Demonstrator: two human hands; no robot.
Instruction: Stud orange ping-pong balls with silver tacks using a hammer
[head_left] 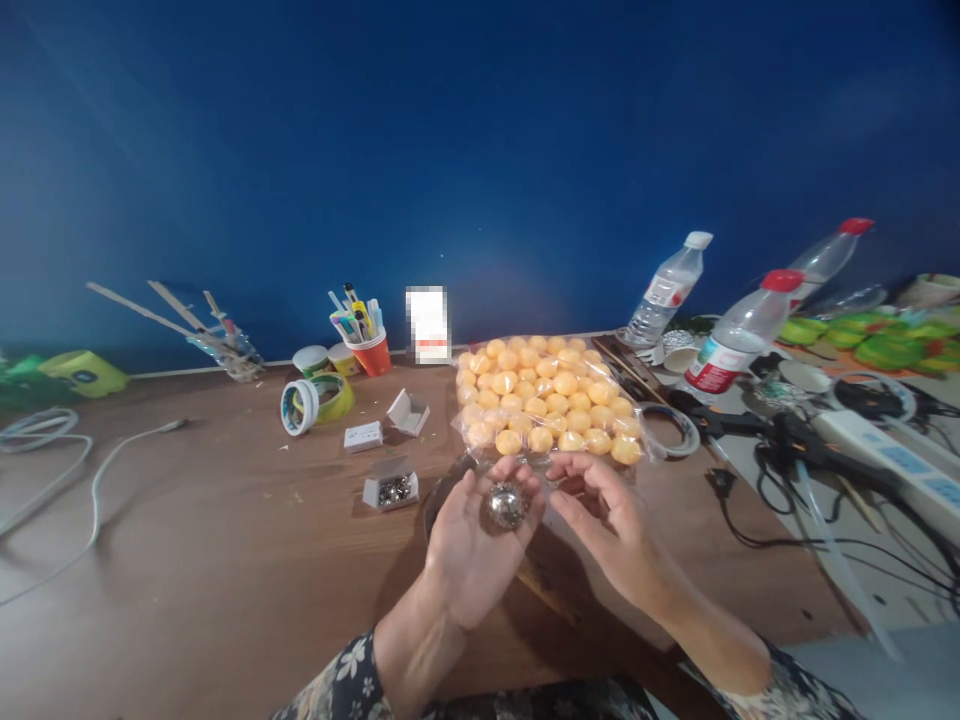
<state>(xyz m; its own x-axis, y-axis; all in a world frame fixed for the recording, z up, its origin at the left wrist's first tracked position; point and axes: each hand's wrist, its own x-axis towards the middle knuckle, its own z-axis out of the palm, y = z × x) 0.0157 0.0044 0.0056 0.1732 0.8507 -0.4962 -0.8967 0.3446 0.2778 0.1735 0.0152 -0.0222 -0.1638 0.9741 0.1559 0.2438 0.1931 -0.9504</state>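
Note:
My left hand (478,545) is turned palm up with its fingers curled a little, and a shiny, silvery, bumpy ball (506,506) rests in it. Just to the right, my right hand (611,525) is held with bent fingers, the thumb apart from them; nothing shows between them. Its fingertips are close to the left fingers; whether they touch is unclear. A small open box (396,490) of shiny metal pieces, too small to name surely, stands left of the hands. Behind them lies a clear bag of yellow-orange balls (540,405). Under the hands is a dark round-edged thing, mostly covered.
Left of the bag are two small white boxes (364,437), a roll of yellow tape (334,397) and an orange cup of pens (367,352). Plastic bottles (735,340), black cables and a power strip (892,465) crowd the right. A white cable (95,500) lies at left.

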